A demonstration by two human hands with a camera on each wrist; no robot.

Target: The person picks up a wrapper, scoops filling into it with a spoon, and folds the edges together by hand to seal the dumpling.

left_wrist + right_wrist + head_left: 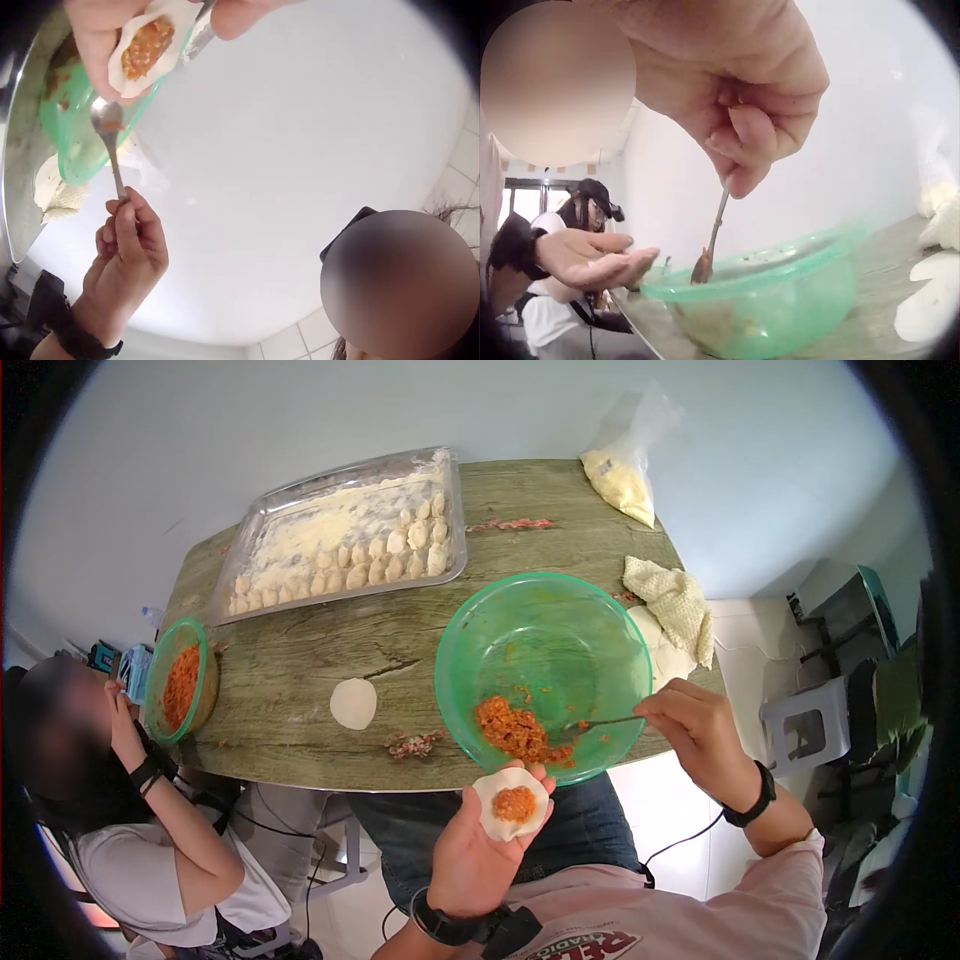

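Palm up near the table's front edge, my left hand carries a round dumpling wrapper on its extended fingers. A mound of orange-red filling sits in the middle of the wrapper. My right hand grips the handle of a metal spoon between thumb and fingers. The spoon's bowl has a little filling on it and hangs inside the green basin. More filling is heaped at the basin's near left side, just beyond my left fingertips.
A metal tray with several rows of dumplings and flour stands at the back left. One flat wrapper lies mid-table; others lie beside a cloth. A bag stands behind. Another person sits left by a second bowl.
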